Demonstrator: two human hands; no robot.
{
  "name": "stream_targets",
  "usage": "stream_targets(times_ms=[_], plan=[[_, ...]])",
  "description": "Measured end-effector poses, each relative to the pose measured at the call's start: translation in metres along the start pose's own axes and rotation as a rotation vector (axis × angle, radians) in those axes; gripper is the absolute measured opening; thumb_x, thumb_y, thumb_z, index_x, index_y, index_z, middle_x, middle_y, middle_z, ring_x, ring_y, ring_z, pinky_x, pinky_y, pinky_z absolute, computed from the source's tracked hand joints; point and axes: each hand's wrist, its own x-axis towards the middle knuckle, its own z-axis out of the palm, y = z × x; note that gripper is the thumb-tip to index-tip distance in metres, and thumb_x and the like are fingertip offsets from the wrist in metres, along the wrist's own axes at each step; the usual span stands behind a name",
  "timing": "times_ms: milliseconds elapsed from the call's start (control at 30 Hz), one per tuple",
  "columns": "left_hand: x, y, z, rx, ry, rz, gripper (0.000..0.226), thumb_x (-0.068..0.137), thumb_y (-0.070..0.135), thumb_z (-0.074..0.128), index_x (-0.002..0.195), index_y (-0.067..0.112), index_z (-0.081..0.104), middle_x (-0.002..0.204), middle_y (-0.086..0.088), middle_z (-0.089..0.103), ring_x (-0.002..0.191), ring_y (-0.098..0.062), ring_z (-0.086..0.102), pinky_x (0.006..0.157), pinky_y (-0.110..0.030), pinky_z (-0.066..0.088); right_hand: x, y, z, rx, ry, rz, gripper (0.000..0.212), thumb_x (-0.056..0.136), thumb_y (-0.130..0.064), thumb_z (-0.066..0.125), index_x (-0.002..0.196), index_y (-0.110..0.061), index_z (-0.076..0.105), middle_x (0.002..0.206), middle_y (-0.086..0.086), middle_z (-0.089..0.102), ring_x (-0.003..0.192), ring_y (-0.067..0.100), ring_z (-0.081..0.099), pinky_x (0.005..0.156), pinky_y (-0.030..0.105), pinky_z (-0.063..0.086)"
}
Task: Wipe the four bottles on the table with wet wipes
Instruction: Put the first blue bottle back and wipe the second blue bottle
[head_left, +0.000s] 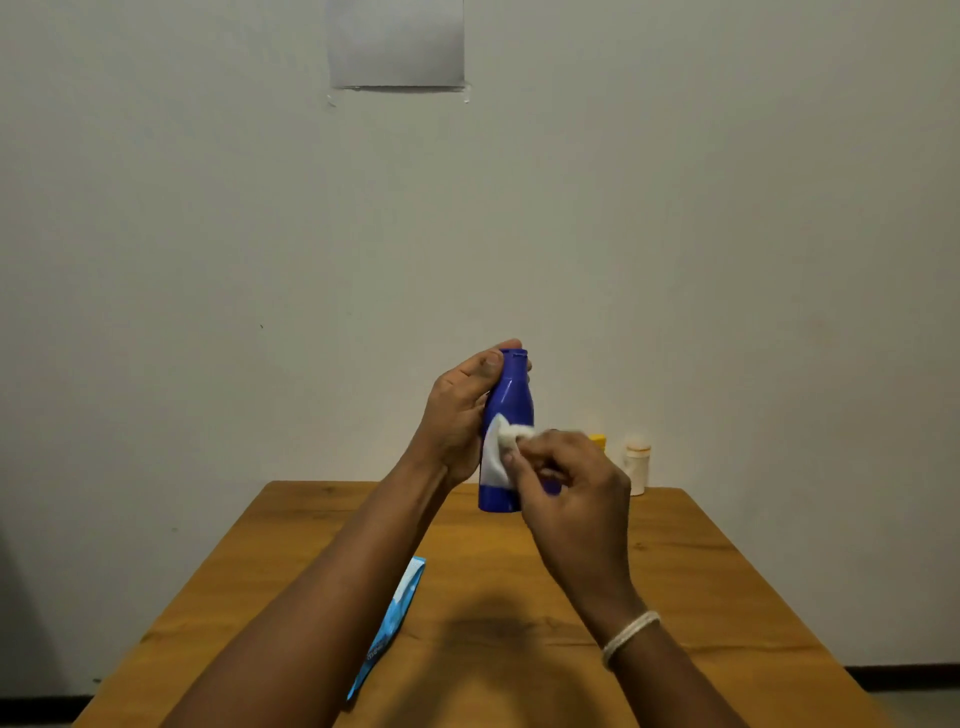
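One blue bottle (506, 410) held upright off table (701, 571) by left hand (457, 415), fingers curled round neck, exposing body to wet wipe (501, 449) pinched by right hand (566, 483) at 3 o'clock.

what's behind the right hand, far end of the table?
Behind the right hand, a yellow cap pokes out; its bottle is covered by the hand. A cream bottle stands clear beside it, near the wall. A fourth bottle can't be seen.
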Motion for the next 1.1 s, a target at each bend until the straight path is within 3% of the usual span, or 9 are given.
stream_targets(times_ms=[100,233,333,467,633,733,867,967,1100], plan=[[0.0,0.002,-0.005,0.102,0.015,0.029,0.031,0.097,0.029,0.05,0.122,0.016,0.064,0.103,-0.001,0.075,0.091,-0.017,0.068,0.079,-0.031,0.059,-0.006,0.005,0.002,0.038,-0.024,0.056,0.016,0.086,-0.021,0.075,0.101,-0.016,0.071,0.094,-0.014,0.066,0.09,0.001,0.067,0.07,0.011,0.056],[-0.004,-0.001,-0.003,0.141,-0.028,0.028,0.033,0.104,0.019,0.046,0.132,0.007,0.06,0.115,-0.013,0.069,0.096,-0.024,0.069,0.076,-0.034,0.061,0.039,-0.009,0.003,0.109,0.111,0.112,0.02,0.091,-0.025,0.071,0.108,-0.015,0.07,0.097,-0.005,0.072,0.086,0.007,0.068,0.068,0.016,0.059],[-0.002,0.004,0.002,0.157,0.012,0.05,0.033,0.104,0.019,0.046,0.133,0.01,0.059,0.113,-0.011,0.071,0.092,-0.023,0.07,0.073,-0.036,0.062,0.056,-0.013,0.001,0.131,0.078,0.141,0.025,0.091,-0.028,0.07,0.111,-0.015,0.07,0.099,-0.006,0.072,0.087,0.008,0.069,0.069,0.014,0.059],[0.007,0.015,0.003,0.085,0.136,0.113,0.027,0.1,0.024,0.055,0.124,0.018,0.065,0.11,-0.006,0.071,0.09,-0.023,0.066,0.074,-0.033,0.06,0.019,0.0,0.001,0.134,-0.035,0.137,0.02,0.088,-0.026,0.073,0.106,-0.018,0.071,0.098,-0.008,0.071,0.092,0.005,0.068,0.069,0.017,0.059],[0.015,0.021,-0.003,-0.064,0.24,0.095,0.034,0.102,0.023,0.053,0.13,0.006,0.061,0.107,-0.008,0.072,0.094,-0.019,0.069,0.075,-0.033,0.06,-0.03,0.012,-0.004,0.137,-0.041,0.117,0.023,0.082,-0.02,0.075,0.105,-0.017,0.071,0.102,-0.009,0.07,0.1,0.003,0.066,0.074,0.021,0.061],[0.015,0.025,-0.002,-0.136,0.249,0.106,0.031,0.102,0.023,0.053,0.125,0.005,0.063,0.106,-0.009,0.071,0.091,-0.02,0.067,0.074,-0.035,0.06,-0.02,0.005,-0.007,0.315,-0.05,0.219,0.02,0.082,-0.011,0.075,0.099,-0.019,0.072,0.094,-0.012,0.072,0.099,0.007,0.069,0.076,0.025,0.061],[0.016,0.037,-0.002,-0.175,0.236,0.165,0.028,0.103,0.022,0.051,0.123,0.006,0.062,0.104,-0.008,0.071,0.089,-0.019,0.068,0.074,-0.034,0.06,-0.006,-0.007,-0.014,0.486,-0.026,0.313,0.019,0.079,-0.018,0.074,0.097,-0.024,0.071,0.095,-0.011,0.073,0.096,0.011,0.071,0.073,0.026,0.062],[0.014,0.036,-0.002,-0.097,0.269,0.191,0.032,0.103,0.023,0.051,0.128,0.007,0.06,0.106,-0.006,0.072,0.094,-0.018,0.069,0.072,-0.031,0.06,-0.011,-0.009,-0.012,0.36,0.043,0.232,0.02,0.08,-0.02,0.074,0.1,-0.019,0.072,0.093,-0.008,0.074,0.095,0.012,0.071,0.073,0.026,0.062],[0.009,0.027,0.003,-0.012,0.242,0.198,0.027,0.103,0.024,0.049,0.124,0.012,0.061,0.106,-0.005,0.073,0.095,-0.018,0.069,0.074,-0.03,0.061,-0.008,-0.01,-0.005,0.049,0.036,-0.069,0.025,0.085,-0.024,0.072,0.105,-0.009,0.071,0.097,-0.001,0.07,0.089,0.008,0.067,0.07,0.011,0.055]])
